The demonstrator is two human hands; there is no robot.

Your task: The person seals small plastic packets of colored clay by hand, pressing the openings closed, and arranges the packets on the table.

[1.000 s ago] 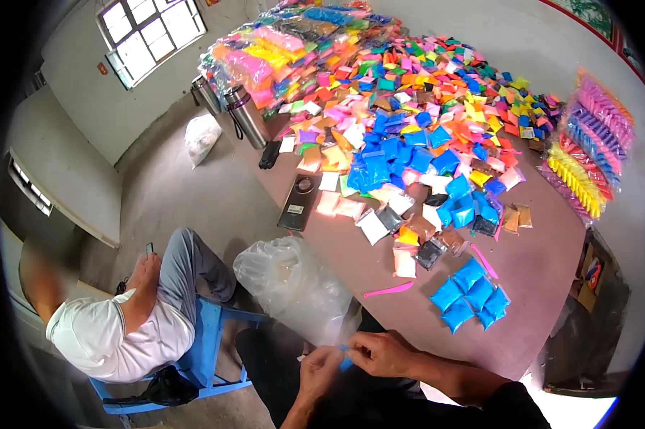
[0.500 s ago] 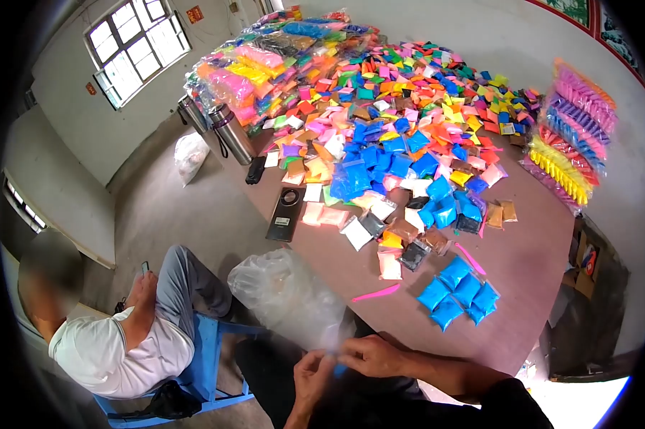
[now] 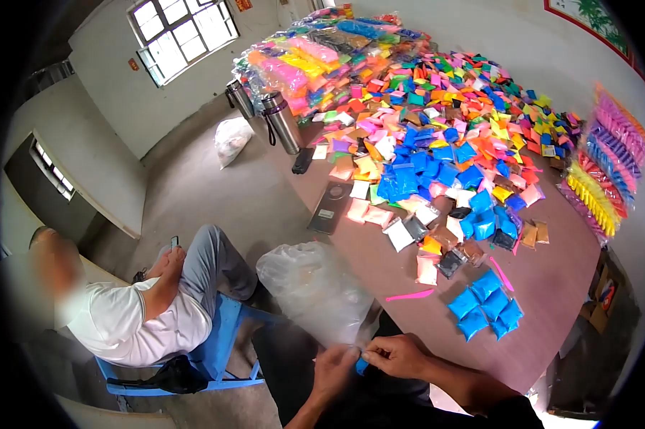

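Close together over the lap, below the table's front edge, are my left hand and my right hand. Both have their fingers pinched on a small blue packet, mostly hidden by the fingers. Just beyond them a large clear plastic bag hangs beside the table edge. On the brown table, several blue packets lie grouped near the front, with a pink plastic stick to their left and another pink stick just behind them.
A big heap of colourful packets covers the table's back. Two steel flasks and a dark phone stand or lie along the left edge. Bundled colourful packs are at the right. A seated person holds a phone on a blue chair.
The camera view has swung, so the whole scene sits further right and slightly lower than half a second ago. Both hands remain together at the blue packet.
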